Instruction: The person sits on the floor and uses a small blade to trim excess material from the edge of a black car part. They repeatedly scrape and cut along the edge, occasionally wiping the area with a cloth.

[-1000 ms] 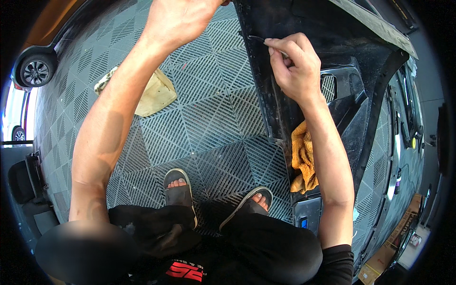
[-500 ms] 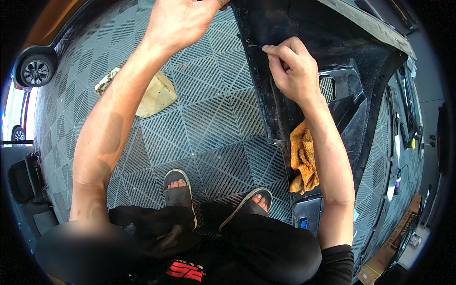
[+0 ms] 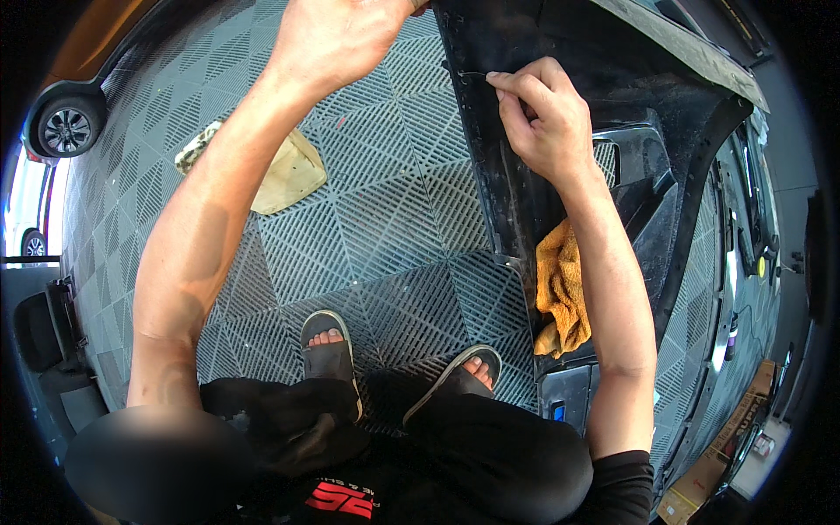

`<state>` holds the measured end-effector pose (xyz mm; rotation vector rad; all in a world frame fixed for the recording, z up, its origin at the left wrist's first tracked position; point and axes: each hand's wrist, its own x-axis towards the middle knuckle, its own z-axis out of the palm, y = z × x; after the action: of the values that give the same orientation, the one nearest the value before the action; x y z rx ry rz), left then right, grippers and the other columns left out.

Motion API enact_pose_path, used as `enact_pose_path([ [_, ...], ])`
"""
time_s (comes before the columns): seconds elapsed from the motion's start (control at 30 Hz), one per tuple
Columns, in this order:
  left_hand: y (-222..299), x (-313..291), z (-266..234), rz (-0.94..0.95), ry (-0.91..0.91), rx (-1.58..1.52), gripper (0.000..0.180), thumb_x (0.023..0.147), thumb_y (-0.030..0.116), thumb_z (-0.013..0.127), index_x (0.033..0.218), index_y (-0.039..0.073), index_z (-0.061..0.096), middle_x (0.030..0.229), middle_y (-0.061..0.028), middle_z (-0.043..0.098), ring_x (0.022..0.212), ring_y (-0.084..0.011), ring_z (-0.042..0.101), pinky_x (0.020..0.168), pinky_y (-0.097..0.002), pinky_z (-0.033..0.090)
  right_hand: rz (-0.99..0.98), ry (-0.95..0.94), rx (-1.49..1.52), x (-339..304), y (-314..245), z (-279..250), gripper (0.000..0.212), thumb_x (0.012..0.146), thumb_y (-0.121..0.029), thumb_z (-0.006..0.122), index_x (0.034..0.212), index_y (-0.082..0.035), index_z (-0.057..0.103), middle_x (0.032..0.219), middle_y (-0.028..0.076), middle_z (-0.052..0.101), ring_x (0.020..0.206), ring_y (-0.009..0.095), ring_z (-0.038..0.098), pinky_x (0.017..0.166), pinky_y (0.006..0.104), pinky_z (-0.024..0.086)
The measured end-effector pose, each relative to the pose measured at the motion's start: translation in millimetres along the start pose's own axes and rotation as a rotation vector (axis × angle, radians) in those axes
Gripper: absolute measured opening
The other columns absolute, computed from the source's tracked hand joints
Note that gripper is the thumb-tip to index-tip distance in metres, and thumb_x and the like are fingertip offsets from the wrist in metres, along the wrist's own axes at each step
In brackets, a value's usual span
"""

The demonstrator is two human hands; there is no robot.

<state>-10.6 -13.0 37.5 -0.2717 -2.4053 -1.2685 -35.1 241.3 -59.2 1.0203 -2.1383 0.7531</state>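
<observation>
A large black car body panel (image 3: 516, 44), seen from its dark inner side, stands in front of me to the right. My left hand (image 3: 346, 39) is closed at the panel's upper left edge, with most of its fingers cut off by the top of the picture. In front of the panel, my right hand (image 3: 549, 118) is closed in a pinch. From its thumb and forefinger a thin pale strand (image 3: 472, 73) runs left to the panel's edge. An orange cloth (image 3: 560, 289) lies on the panel's lower part, beside my right forearm.
Grey grid tiles (image 3: 376, 227) cover the floor. A pale yellow cloth (image 3: 293, 175) lies there behind my left forearm. A car wheel (image 3: 68, 129) shows at the far left. Cardboard boxes (image 3: 700, 486) and a dark bottle (image 3: 731, 343) are at the right.
My right hand has shifted slightly up and to the right, still pinching the strand. The panel's left edge has moved a little to the right at the top.
</observation>
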Motion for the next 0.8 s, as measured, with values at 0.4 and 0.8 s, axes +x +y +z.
enact_pose_path([
  [0.4,3.4,1.3,-1.1,0.04,0.007,0.011,0.023,0.104,0.02,0.075,0.098,-0.002,0.075,0.078,-0.0026,0.07,0.076,-0.0092,0.06,0.071,-0.0307,0.051,0.001,0.045,0.111,3.1,-1.1,1.0,0.023,0.09,0.006,0.077,0.109,-0.006,0.083,0.093,0.003,0.067,0.066,0.008,0.058,0.059,0.0234,0.048],
  [0.8,5.4,-0.4,-1.1,0.02,0.021,0.026,0.023,0.103,0.019,0.075,0.096,-0.002,0.075,0.077,-0.003,0.069,0.074,-0.0096,0.059,0.069,-0.0315,0.05,0.09,-0.059,0.006,-3.3,-10.7,-5.5,0.019,0.091,-0.009,0.076,0.107,-0.017,0.082,0.094,0.005,0.068,0.079,0.026,0.074,0.069,0.0392,0.062],
])
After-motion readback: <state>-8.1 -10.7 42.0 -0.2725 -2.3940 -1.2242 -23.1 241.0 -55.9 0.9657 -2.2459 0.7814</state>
